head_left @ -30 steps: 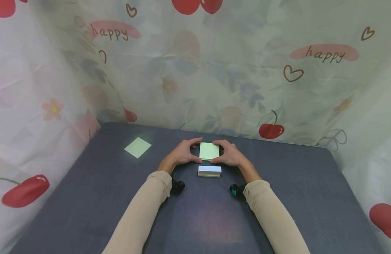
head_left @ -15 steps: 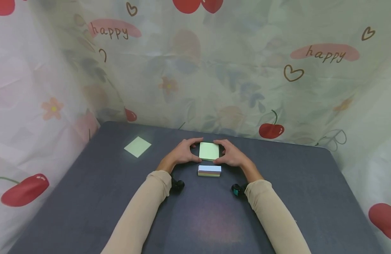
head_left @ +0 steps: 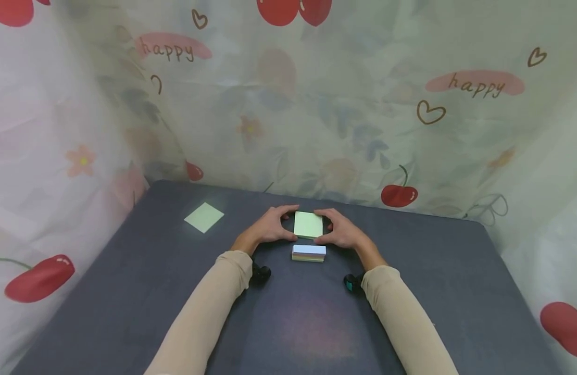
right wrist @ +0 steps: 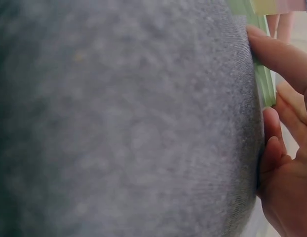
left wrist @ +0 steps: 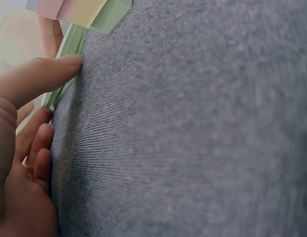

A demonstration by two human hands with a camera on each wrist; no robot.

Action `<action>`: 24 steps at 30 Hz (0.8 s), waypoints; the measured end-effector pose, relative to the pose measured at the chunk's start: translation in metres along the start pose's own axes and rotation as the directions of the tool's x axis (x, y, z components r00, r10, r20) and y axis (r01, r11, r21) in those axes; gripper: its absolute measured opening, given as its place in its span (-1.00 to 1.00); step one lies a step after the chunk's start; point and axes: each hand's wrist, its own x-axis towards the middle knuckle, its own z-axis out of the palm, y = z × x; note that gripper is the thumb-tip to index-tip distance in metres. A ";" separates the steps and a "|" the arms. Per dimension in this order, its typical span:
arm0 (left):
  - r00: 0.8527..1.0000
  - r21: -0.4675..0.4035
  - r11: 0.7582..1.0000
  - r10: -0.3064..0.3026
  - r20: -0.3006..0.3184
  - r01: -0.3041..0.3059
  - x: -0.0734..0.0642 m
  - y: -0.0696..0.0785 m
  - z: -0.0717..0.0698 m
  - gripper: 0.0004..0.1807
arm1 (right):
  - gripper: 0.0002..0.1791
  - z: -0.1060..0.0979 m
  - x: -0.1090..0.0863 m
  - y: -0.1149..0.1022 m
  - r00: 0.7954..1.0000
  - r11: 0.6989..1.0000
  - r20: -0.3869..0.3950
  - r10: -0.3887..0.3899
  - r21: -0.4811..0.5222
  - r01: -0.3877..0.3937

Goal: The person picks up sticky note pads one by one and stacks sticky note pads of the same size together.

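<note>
A stack of pale green square sticky notes (head_left: 309, 225) lies on the dark table towards the back, in the head view. My left hand (head_left: 270, 226) grips its left side, thumb at the near edge and fingers round the far corner. On the opposite side my right hand (head_left: 342, 229) holds it the same way. Both wrist views show a thumb against the layered green edge of the sticky notes (left wrist: 70, 44). Just in front of the stack stands a block of coloured paper (head_left: 309, 253), with a pale blue top over pink, yellow and green layers.
A single pale green square sheet (head_left: 204, 217) lies flat at the table's back left, turned like a diamond. The grey table (head_left: 298, 317) ends at a printed curtain (head_left: 307, 125) behind and at both sides. Each wrist wears a small black camera.
The hands and the green stack stay nearly in place. My right thumb has shifted slightly to the right along the near edge. The head view has tilted a little.
</note>
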 end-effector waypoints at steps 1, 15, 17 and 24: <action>1.000 0.006 1.000 0.001 -0.001 -0.001 0.000 0.000 0.000 -0.01 | -0.08 0.000 0.000 0.000 1.000 1.000 0.000 0.000 0.000 0.000; 0.982 0.400 0.916 0.041 -0.183 0.036 -0.027 0.000 -0.016 0.11 | -0.09 0.001 -0.003 0.001 1.000 1.000 -0.003 -0.007 0.005 0.007; 0.978 0.488 0.871 0.045 -0.206 0.063 -0.031 -0.002 -0.019 0.15 | -0.09 0.001 -0.004 0.001 1.000 1.000 -0.001 -0.007 0.013 0.007; 0.960 0.596 0.787 0.018 -0.280 0.159 -0.045 -0.017 -0.031 0.18 | -0.09 -0.001 -0.006 0.001 1.000 0.999 0.012 -0.021 0.034 0.020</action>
